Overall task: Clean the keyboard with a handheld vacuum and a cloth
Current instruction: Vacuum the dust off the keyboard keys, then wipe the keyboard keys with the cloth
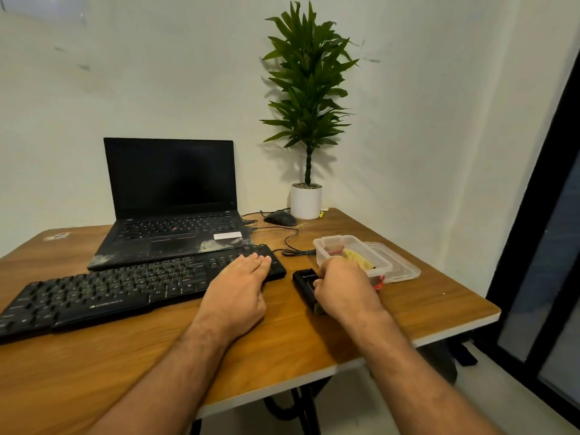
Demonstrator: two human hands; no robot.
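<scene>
Head view: wooden desk (301, 337) seen from above, both bare forearms reaching forward.
Left hand (241, 287): flat, fingers straight and together, resting on the right end of the black keyboard (125, 287).
Right hand (343, 285): fingers curled round the black handheld vacuum (306, 285), gripping it just right of the keyboard, low over or on the desk; contact with the desk unclear.
Keyboard: lying slantwise across the desk's near left, its cable (292, 243) running off behind the right end.
Cloth (356, 257): yellow, seemingly folded inside the clear plastic box (332, 246), just behind the right hand.
Box lid (398, 265): lying flat beside the box on its right.
Red item (334, 251): also in the box, too blurred to name.
Laptop (171, 199): open, screen dark, directly behind the keyboard; pale dusty smears on the palm rest.
Mouse (280, 218): black, wired, at the back of the desk right of the laptop.
Potted plant (307, 120): tall and green in a white pot, at the back corner beside the mouse.
</scene>
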